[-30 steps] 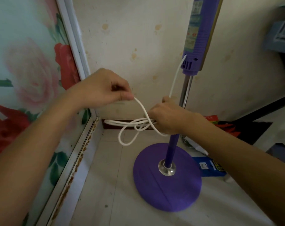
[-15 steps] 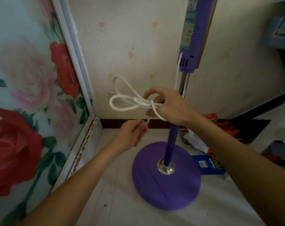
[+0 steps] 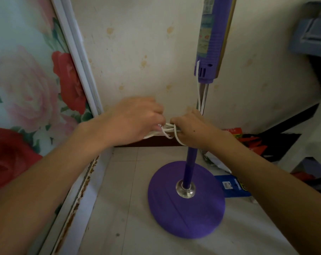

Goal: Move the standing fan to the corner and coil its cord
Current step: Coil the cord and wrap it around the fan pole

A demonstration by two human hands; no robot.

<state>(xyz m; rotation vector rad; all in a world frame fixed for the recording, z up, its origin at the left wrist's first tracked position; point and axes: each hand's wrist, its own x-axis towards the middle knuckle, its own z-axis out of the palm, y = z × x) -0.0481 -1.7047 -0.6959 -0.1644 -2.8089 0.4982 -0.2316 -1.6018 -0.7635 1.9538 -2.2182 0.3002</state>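
The purple standing fan stands in the room's corner, its round base (image 3: 186,205) on the tiled floor and its pole (image 3: 191,162) rising to the purple control column (image 3: 211,39). A white cord (image 3: 200,92) drops from the column down to my hands. Between them sits the bundled white cord (image 3: 168,128), folded into loops. My left hand (image 3: 135,120) grips the bundle's left side and hides most of it. My right hand (image 3: 191,129) holds the right side, just left of the pole, with one loop hanging below it.
A flowered sliding panel (image 3: 27,98) with a rusty track (image 3: 77,205) runs along the left. The stained wall (image 3: 137,52) is directly behind. A blue packet (image 3: 233,186), red wrappers (image 3: 251,142) and grey furniture (image 3: 312,34) crowd the right side.
My left hand has come up from near the floor and closed on the cord bundle. My right hand has lowered the bundle, and the loops have been drawn tighter between both hands.
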